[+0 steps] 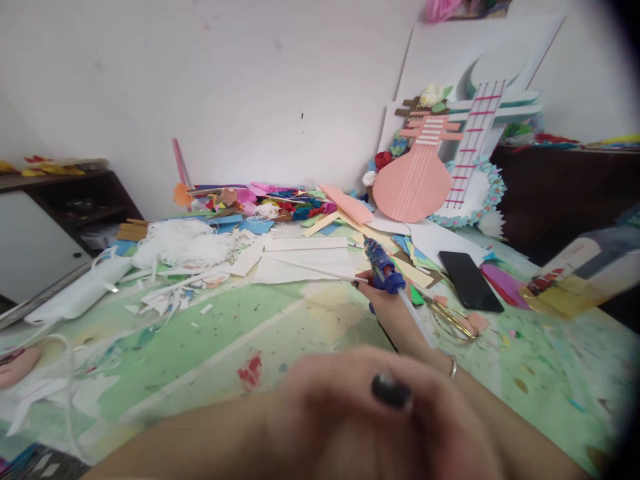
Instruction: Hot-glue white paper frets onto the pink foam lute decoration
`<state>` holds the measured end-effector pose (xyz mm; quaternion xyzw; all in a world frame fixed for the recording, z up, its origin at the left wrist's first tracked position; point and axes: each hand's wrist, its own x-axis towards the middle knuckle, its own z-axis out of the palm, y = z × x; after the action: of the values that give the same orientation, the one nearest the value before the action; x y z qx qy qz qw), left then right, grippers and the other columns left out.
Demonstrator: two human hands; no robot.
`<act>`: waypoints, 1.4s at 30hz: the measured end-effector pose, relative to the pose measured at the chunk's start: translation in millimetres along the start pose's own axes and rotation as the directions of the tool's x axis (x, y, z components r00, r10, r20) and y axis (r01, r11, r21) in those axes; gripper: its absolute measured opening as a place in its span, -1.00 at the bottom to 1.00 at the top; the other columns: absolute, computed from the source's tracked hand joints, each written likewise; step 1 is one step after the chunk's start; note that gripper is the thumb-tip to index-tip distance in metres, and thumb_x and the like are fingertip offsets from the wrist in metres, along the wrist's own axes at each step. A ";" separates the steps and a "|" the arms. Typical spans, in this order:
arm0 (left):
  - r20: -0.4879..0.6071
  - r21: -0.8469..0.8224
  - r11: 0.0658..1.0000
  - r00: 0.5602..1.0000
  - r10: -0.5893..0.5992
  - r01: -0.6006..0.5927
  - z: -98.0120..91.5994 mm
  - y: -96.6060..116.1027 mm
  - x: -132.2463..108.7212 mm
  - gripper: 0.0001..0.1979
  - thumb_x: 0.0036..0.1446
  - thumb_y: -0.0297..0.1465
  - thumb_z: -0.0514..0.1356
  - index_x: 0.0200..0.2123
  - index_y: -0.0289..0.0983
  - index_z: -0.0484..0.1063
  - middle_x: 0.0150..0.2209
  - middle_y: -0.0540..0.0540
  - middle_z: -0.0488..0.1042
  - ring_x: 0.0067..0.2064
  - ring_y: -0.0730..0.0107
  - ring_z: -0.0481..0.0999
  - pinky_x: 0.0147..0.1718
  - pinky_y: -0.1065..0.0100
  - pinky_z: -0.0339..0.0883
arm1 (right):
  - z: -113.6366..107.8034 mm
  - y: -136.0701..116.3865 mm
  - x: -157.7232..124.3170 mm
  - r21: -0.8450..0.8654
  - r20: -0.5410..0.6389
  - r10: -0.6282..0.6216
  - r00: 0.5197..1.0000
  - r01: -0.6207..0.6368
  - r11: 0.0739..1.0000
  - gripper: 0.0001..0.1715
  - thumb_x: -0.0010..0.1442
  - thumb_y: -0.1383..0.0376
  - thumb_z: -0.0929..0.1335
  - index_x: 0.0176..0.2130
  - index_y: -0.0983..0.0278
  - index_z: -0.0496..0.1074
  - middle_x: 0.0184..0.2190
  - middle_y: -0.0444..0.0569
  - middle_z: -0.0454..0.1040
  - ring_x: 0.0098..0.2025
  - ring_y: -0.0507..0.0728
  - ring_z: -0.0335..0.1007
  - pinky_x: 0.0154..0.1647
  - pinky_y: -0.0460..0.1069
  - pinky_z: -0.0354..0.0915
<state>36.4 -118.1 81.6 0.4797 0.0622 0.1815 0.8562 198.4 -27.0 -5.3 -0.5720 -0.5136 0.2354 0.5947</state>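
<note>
My right hand (386, 303) reaches out over the green paint-stained table (200, 340) and is closed round a blue hot-glue gun (381, 267). Its nozzle points away toward white paper sheets (305, 261), and a white glue stick (416, 319) juts from its back. My left hand (360, 413) is very close to the camera at the bottom centre. It is blurred, one dark-painted nail shows, and the fingers look bunched. I cannot make out whether it holds anything.
Gold-handled scissors (453, 321) and a black phone (470, 280) lie right of the glue gun. A pink paper lute (413, 181) leans on the wall. Coloured paper scraps (260, 203), a white shredded pile (175, 243) and a blurred bottle (575, 273) ring the work area.
</note>
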 end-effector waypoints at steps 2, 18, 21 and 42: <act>-0.235 0.105 0.992 0.968 0.088 -0.065 -26.2 4.7 15.3 -0.74 -0.16 -0.24 0.26 -0.62 -0.30 0.32 -0.62 0.00 0.26 -0.56 0.48 0.23 -0.51 0.40 0.13 | -0.6 -3.3 -0.9 0.012 -0.005 0.000 1.000 0.000 1.000 -0.78 -0.10 0.22 0.40 -0.39 0.30 0.42 -0.49 -0.07 0.45 -0.52 0.04 0.30 -0.58 -0.08 0.17; -0.480 0.334 0.889 0.755 0.447 -0.314 -131.2 -5.5 21.3 -0.75 -0.04 -0.31 0.35 -0.35 -0.36 0.44 -0.55 0.01 0.36 -0.48 0.54 0.32 -0.43 0.44 0.15 | 8.1 -17.8 -29.4 0.049 0.163 -0.164 0.973 0.158 0.986 -0.85 -0.03 0.28 0.40 -0.38 0.22 0.35 -0.46 -0.14 0.42 -0.46 0.04 0.34 -0.44 -0.08 0.29; -0.476 0.384 0.882 0.760 0.442 -0.273 -139.8 -7.0 16.0 -0.74 -0.03 -0.28 0.34 -0.36 -0.36 0.45 -0.55 0.00 0.39 -0.49 0.52 0.33 -0.45 0.43 0.13 | 12.0 -14.2 -34.6 0.055 0.203 -0.158 0.966 0.150 0.987 -0.81 -0.01 0.27 0.40 -0.32 0.22 0.36 -0.43 -0.12 0.46 -0.46 0.05 0.37 -0.45 -0.08 0.30; -0.516 0.287 0.872 0.703 0.489 -0.397 -145.3 1.0 9.4 -0.76 -0.09 -0.41 0.38 -0.32 -0.34 0.45 -0.53 0.00 0.42 -0.50 0.58 0.35 -0.46 0.51 0.20 | 9.2 -28.9 -38.5 -0.069 0.108 -0.194 0.975 0.202 0.977 -0.86 0.00 0.24 0.38 -0.40 0.23 0.33 -0.50 -0.12 0.43 -0.46 0.08 0.34 -0.45 -0.05 0.27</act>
<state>4.0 1.8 5.8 0.4675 0.2133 0.5127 0.6878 167.5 -63.2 6.5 -0.5287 -0.6064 0.1827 0.5652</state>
